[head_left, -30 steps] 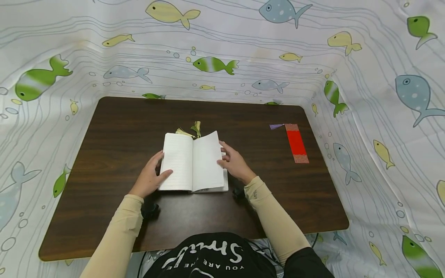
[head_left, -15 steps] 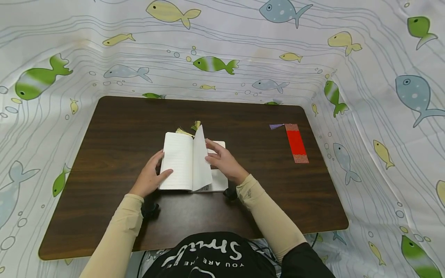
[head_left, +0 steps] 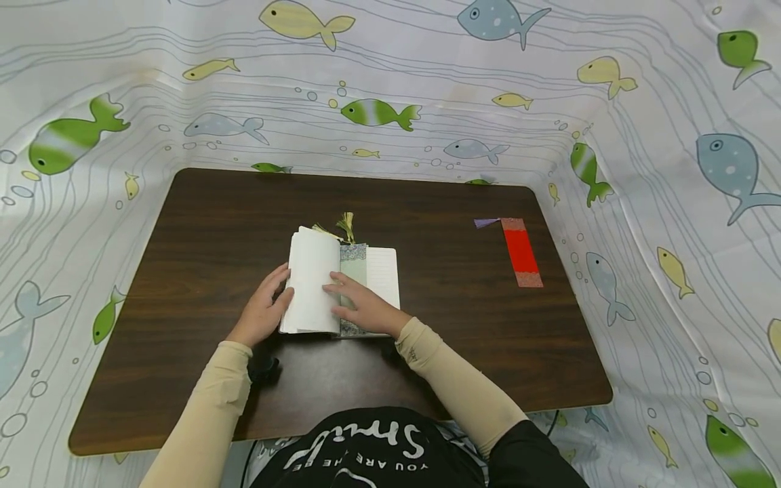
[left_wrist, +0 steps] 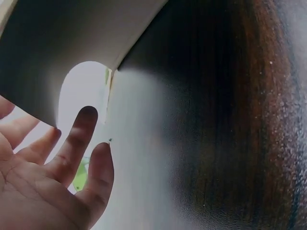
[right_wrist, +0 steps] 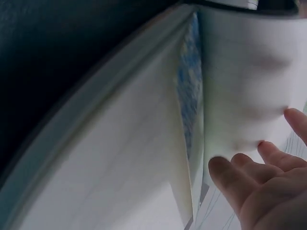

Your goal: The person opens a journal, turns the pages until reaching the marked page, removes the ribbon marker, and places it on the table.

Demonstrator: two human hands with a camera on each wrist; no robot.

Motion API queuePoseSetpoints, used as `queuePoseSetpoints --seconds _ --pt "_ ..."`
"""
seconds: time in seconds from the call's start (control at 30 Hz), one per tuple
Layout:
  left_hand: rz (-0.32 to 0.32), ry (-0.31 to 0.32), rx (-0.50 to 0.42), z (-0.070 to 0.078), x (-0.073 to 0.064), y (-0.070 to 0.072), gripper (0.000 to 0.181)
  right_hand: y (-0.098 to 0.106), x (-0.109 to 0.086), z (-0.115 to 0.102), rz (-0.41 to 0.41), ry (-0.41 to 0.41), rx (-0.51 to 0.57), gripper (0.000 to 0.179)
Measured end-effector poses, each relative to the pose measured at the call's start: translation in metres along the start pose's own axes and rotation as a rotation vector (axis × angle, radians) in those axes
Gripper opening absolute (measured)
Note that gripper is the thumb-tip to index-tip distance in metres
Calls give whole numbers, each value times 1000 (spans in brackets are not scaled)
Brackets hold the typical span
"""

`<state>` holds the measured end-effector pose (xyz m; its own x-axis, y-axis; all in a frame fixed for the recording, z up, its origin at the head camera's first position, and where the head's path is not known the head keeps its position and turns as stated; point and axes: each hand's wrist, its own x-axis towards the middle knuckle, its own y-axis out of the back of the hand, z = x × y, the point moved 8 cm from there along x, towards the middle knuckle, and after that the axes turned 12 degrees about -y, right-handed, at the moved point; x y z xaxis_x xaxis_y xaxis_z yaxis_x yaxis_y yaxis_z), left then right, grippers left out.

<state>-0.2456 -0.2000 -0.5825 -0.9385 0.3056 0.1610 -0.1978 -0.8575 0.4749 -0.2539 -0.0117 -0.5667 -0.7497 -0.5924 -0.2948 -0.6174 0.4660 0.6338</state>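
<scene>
An open notebook (head_left: 314,281) with white pages lies at the middle of the table. My left hand (head_left: 259,312) rests at its left edge, fingers spread and fairly straight in the left wrist view. My right hand (head_left: 366,308) reaches over the right half, its fingertips touching the turned page near the spine. Along the spine lies a pale green bookmark (head_left: 354,261) with speckled grey ends, partly hidden by that hand. Yellow-green tassels (head_left: 346,224) stick out at the top. The right wrist view shows a blue-patterned strip (right_wrist: 189,86) between pages.
A red bookmark (head_left: 521,254) with a purple tassel (head_left: 485,222) lies toward the right of the dark wooden table (head_left: 451,271). Fish-printed white cloth (head_left: 415,74) surrounds the table. The table's front edge is close to the person's body.
My right hand has moved left, turning a page over from the right side to the left. The pale green bookmark and a lined page have come into sight. My left hand has barely shifted.
</scene>
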Motion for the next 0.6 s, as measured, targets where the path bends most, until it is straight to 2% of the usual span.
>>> queuePoseSetpoints --seconds 0.13,0.2,0.33,0.47,0.6 --pt "32 -4 -41 1 0 4 58 -10 0 -3 5 18 -148 54" --pt "21 6 -22 0 0 4 60 -13 0 -4 6 23 -200 55" --pt "-13 33 35 -4 1 2 74 -13 -2 -6 -1 34 -236 54" --pt "-19 49 49 -7 0 1 82 -5 -5 -8 48 38 -175 46" --pt "-13 47 38 -6 0 0 84 16 -8 3 195 -43 -13 37"
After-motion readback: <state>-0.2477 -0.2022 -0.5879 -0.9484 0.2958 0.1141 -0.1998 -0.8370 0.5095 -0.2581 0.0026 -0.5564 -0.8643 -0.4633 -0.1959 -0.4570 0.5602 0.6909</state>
